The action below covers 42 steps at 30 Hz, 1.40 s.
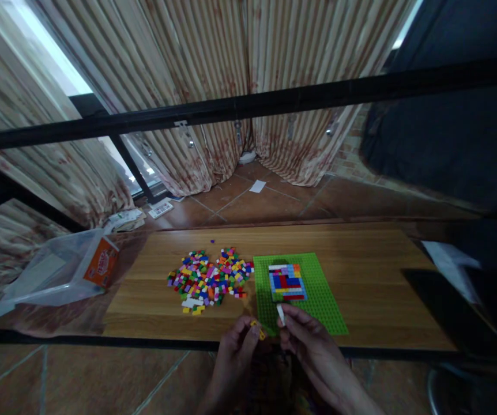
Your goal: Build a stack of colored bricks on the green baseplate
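Between the thumb and fingers of my left hand (236, 349) is a small yellow brick (258, 329), held just off the front edge of the green baseplate. My right hand (311, 340) pinches a white brick (281, 314) over the near part of that green baseplate (324, 305). A block of many-coloured bricks (288, 282) is fixed on the baseplate, a little beyond my right fingertips. Left of the baseplate, a loose pile of mixed bricks (209, 279) spreads over the wooden table (373, 276).
A clear plastic box (64, 271) with an orange label stands left of the table. A black bar (270, 104) crosses in front of the curtains (179, 52). One purple brick (213, 241) lies apart near the table's far edge. White paper (258, 186) lies on the tiled floor.
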Available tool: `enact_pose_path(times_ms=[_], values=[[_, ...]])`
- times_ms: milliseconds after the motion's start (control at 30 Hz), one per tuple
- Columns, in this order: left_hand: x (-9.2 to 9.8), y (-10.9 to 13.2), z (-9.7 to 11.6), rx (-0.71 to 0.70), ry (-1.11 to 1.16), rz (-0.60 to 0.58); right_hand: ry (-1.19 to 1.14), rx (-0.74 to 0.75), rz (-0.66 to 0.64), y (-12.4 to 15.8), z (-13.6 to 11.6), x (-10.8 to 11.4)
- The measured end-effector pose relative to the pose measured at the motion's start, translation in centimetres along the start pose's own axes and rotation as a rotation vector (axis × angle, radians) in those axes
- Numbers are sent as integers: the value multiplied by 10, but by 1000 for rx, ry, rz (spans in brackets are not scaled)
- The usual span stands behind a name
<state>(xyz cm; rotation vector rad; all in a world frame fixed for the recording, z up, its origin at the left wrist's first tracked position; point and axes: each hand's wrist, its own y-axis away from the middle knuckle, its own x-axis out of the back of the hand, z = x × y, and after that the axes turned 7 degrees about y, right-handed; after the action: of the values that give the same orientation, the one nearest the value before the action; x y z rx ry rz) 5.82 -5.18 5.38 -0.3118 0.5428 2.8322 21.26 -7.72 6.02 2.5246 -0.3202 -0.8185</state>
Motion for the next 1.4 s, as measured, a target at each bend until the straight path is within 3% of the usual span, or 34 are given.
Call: enact_pose_path(times_ms=[233, 467, 567, 700, 933, 1067, 1233, 1400], values=[[-5, -8, -2, 45, -27, 144, -56, 70, 132, 5, -13, 45], [-18, -14, -2, 5, -106, 109, -79, 135, 142, 3, -17, 70], [-22, -17, -5, -17, -157, 65, 22, 211, 194, -2, -23, 75], [-21, -24, -9, -81, -216, 42, 341, 345, 248, -15, -35, 82], [0, -36, -17, -277, -511, 108, 1134, 707, 223, -56, -63, 71], [10, -36, -24, -354, -569, 99, 1395, 866, 121, -74, -73, 58], [11, -37, -21, -347, -648, 44, 1451, 877, 68, -85, -77, 54], [11, -40, -13, -338, -675, 16, 1211, 742, 114, -93, -73, 57]])
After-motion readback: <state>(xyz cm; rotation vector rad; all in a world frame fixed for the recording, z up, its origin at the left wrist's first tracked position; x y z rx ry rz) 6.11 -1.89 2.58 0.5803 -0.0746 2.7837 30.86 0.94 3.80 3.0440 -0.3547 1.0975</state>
